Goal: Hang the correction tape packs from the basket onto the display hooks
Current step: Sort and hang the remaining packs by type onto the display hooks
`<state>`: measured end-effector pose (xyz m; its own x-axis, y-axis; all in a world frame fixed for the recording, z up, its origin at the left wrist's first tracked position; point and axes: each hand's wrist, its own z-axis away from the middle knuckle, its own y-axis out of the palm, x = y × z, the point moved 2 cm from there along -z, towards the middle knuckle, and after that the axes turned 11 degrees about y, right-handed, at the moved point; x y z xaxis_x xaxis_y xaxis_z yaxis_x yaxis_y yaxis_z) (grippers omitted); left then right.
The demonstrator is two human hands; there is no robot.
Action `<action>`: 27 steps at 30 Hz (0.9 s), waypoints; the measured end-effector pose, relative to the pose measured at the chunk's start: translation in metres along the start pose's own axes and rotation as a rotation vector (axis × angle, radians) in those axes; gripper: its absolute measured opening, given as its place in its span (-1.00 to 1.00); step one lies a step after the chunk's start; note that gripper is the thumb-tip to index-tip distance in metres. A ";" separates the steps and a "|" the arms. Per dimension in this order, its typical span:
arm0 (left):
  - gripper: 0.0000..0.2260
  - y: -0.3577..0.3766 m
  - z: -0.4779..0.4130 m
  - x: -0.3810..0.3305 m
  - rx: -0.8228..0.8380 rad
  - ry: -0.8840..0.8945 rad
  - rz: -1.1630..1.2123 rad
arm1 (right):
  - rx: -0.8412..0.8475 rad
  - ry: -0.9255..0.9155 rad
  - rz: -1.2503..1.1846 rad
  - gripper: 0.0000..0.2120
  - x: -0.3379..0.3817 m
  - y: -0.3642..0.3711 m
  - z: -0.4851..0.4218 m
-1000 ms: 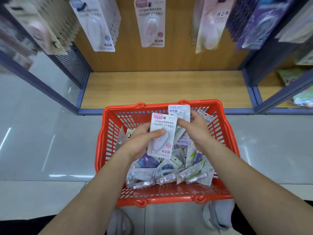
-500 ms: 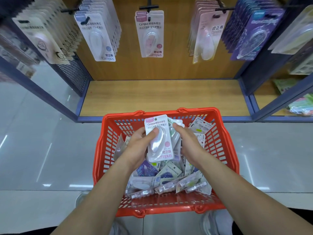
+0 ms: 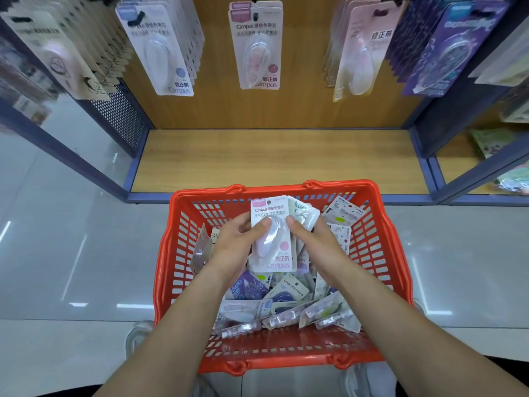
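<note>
A red plastic basket (image 3: pixel 183 253) on the floor holds several correction tape packs. Above its far half, my left hand (image 3: pixel 237 247) grips a pink-dot Campus pack (image 3: pixel 279 253) by its left edge, thumb on the blister. My right hand (image 3: pixel 312 239) holds a second pack (image 3: pixel 305 212) stacked just behind the first, thumb against the front pack's right edge. Straight above, a matching pink-dot pack (image 3: pixel 259 47) hangs on a display hook (image 3: pixel 255 15).
More hooks carry a blue-dot Campus pack (image 3: pixel 163 53), beige packs (image 3: pixel 54 53) at left, pink packs (image 3: pixel 363 53) and purple packs (image 3: pixel 446 47) at right. A bare wooden shelf (image 3: pixel 274 159) lies beyond the basket, framed by blue metal posts. Glossy floor tiles surround the basket.
My right hand has brought its pack in behind the one in my left hand, so both now form a stack. My head has tilted up, showing more of the hooks.
</note>
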<state>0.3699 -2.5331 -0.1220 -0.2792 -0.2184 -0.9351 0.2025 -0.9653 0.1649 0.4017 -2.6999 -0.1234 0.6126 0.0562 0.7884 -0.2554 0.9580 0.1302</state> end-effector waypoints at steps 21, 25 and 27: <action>-0.81 -0.001 -0.005 -0.001 -0.129 -0.059 0.024 | -0.175 -0.037 0.015 -0.90 -0.002 -0.009 -0.007; -0.62 -0.020 -0.013 -0.010 -0.227 -0.037 0.043 | -0.303 -0.023 0.014 -0.86 -0.003 -0.023 -0.012; -0.53 -0.024 -0.012 -0.013 -0.245 -0.015 0.067 | -0.339 -0.015 0.011 -0.82 -0.003 -0.029 -0.013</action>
<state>0.3800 -2.5051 -0.1182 -0.2710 -0.2843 -0.9196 0.4417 -0.8856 0.1436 0.4170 -2.7244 -0.1373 0.5998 0.0651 0.7975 0.0033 0.9965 -0.0838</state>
